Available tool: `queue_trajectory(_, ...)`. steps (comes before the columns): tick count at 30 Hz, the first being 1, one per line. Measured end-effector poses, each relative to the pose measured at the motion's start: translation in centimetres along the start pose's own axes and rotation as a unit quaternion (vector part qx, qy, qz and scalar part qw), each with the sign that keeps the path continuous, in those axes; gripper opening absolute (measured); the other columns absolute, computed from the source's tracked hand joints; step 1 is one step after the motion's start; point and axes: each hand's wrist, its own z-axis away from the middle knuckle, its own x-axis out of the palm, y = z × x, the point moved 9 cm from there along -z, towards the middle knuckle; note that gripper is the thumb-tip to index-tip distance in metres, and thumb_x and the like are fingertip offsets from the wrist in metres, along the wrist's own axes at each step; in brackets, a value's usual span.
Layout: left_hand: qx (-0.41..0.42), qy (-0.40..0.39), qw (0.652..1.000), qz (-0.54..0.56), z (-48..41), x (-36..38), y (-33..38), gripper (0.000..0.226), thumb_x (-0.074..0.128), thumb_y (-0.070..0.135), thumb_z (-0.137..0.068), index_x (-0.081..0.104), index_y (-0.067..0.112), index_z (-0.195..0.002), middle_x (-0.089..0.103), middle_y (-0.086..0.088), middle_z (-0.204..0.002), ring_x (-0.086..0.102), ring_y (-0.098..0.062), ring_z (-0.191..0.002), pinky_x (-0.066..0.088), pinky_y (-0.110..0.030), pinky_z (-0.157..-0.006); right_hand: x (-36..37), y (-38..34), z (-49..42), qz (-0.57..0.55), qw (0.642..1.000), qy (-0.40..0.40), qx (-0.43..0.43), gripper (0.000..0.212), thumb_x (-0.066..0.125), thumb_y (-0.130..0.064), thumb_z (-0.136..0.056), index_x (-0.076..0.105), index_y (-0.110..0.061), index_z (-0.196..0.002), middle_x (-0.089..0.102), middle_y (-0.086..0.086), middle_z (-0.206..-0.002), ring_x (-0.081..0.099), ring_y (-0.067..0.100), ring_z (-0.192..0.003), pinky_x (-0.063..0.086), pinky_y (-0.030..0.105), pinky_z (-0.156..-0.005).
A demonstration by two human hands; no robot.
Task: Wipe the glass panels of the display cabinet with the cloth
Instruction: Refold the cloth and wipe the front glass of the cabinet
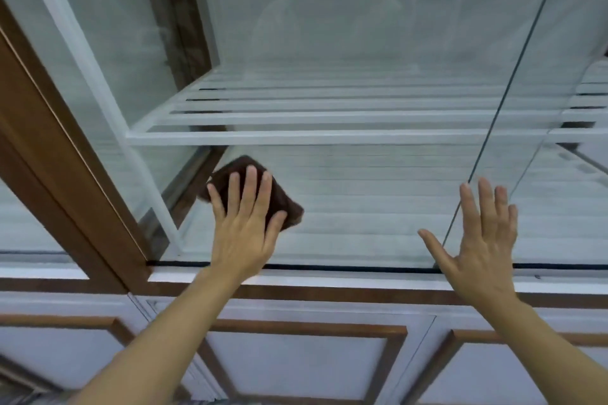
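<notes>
While the left hand (245,233) presses the dark brown cloth (237,168) flat on the glass panel (362,207) left of centre, fingers straight, the right hand (477,246) spreads against the glass at lower right; its grip is wide, empty.

left hand (241,233) flat on cloth (253,187) | right hand (480,240) flat on glass panel (378,191)

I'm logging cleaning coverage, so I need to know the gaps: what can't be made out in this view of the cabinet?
Head view only.
1. The glass panels: tops cut off by the upper edge; reflections mask any smears.
2. The cloth: mostly under the left hand, so its full shape is hidden.
3. The right hand: whether it touches the glass or hovers cannot be told.
</notes>
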Motion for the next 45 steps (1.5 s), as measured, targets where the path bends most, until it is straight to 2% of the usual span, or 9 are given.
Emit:
queue_trajectory(6,0.023,0.081,0.996,-0.021,-10.8,-2.6,4.5,0.064,0.031,0.045,-0.104,0.016,0.013,-0.157,0.006,-0.011,-0.164,0.002,-0.028,-0.152,-0.009,-0.054,-0.121,-0.5,0.6,-0.1,-0.026,0.999,0.014,-0.021,0.088,0.053,-0.052,-0.089,0.014,-0.008,-0.154,0.01,0.015,-0.162,0.005,0.033,-0.153,0.02,0.064,-0.118)
queue_trajectory(12,0.372,-0.097,0.912,-0.143,4.9,6.4,9.2,0.066,0.035,0.044,-0.104,0.007,0.024,-0.16,-0.008,0.002,-0.168,-0.006,-0.017,-0.155,-0.013,-0.046,-0.124,-0.8,2.6,-0.2,-0.022,0.999,0.014,-0.036,0.095,0.054,-0.059,-0.087,0.012,-0.009,-0.155,0.008,0.014,-0.163,0.005,0.032,-0.152,0.017,0.062,-0.119)
queue_trajectory(20,0.053,0.105,0.992,-0.037,-15.2,-2.7,11.3,0.063,0.04,0.046,-0.104,0.024,0.016,-0.157,0.025,-0.012,-0.163,0.011,-0.034,-0.151,-0.003,-0.056,-0.12,-1.1,5.4,-0.2,-0.001,0.999,0.003,-0.044,0.105,0.053,-0.066,-0.084,-0.003,-0.014,-0.157,-0.011,0.0,-0.165,-0.006,0.025,-0.153,0.012,0.062,-0.12)
queue_trajectory(26,0.291,-0.054,0.945,-0.141,0.6,7.1,16.5,0.071,0.045,0.05,-0.101,0.013,0.026,-0.16,0.0,0.003,-0.168,-0.004,-0.019,-0.155,-0.012,-0.048,-0.123,-0.6,6.6,-0.2,0.037,0.996,-0.029,-0.075,0.102,0.042,-0.07,-0.086,-0.005,-0.016,-0.157,-0.013,0.0,-0.165,-0.008,0.025,-0.153,0.01,0.062,-0.12)
queue_trajectory(29,0.26,-0.017,0.958,-0.117,-2.9,5.4,17.4,0.067,0.042,0.05,-0.102,0.014,0.028,-0.159,0.002,0.003,-0.168,-0.003,-0.018,-0.155,-0.011,-0.047,-0.124,-0.9,7.2,-0.6,0.046,0.993,-0.037,-0.104,0.102,0.044,-0.07,-0.086,-0.006,-0.017,-0.157,-0.013,-0.001,-0.165,-0.008,0.025,-0.153,0.013,0.065,-0.118)
queue_trajectory(34,0.06,0.1,0.993,-0.01,-16.2,0.1,19.7,0.062,0.042,0.046,-0.104,0.023,0.02,-0.157,0.024,-0.007,-0.163,0.01,-0.029,-0.152,-0.006,-0.054,-0.121,-1.1,8.7,-0.9,0.021,0.997,-0.041,-0.067,0.108,0.043,-0.076,-0.082,-0.003,-0.013,-0.157,-0.012,0.001,-0.165,-0.001,0.029,-0.153,0.01,0.063,-0.12)
queue_trajectory(36,0.077,0.084,0.993,-0.025,-14.7,1.5,21.0,0.064,0.04,0.048,-0.104,0.021,0.02,-0.158,0.019,-0.006,-0.165,0.004,-0.029,-0.154,-0.005,-0.056,-0.12,-0.8,8.9,-0.9,0.024,0.996,-0.05,-0.069,0.109,0.042,-0.077,-0.081,-0.002,-0.013,-0.157,-0.01,0.001,-0.166,0.001,0.03,-0.153,0.011,0.064,-0.119)
queue_trajectory(40,0.34,-0.06,0.929,-0.136,-0.6,8.8,22.2,0.07,0.05,0.05,-0.1,0.02,0.027,-0.159,0.006,0.004,-0.167,0.0,-0.018,-0.155,-0.011,-0.047,-0.124,-0.4,9.3,-0.7,0.046,0.994,-0.064,-0.078,0.109,0.041,-0.078,-0.08,-0.002,-0.016,-0.158,-0.009,-0.001,-0.166,-0.003,0.027,-0.154,0.01,0.062,-0.12)
queue_trajectory(45,0.192,0.024,0.978,-0.076,-9.1,3.5,20.8,0.071,0.047,0.051,-0.102,0.013,0.027,-0.159,0.002,-0.002,-0.168,-0.004,-0.02,-0.155,-0.01,-0.05,-0.121,-0.1,10.4,-0.4,0.064,0.991,-0.096,-0.068,0.112,0.041,-0.081,-0.078,-0.006,-0.017,-0.157,-0.013,-0.001,-0.165,-0.008,0.028,-0.153,0.003,0.061,-0.121)
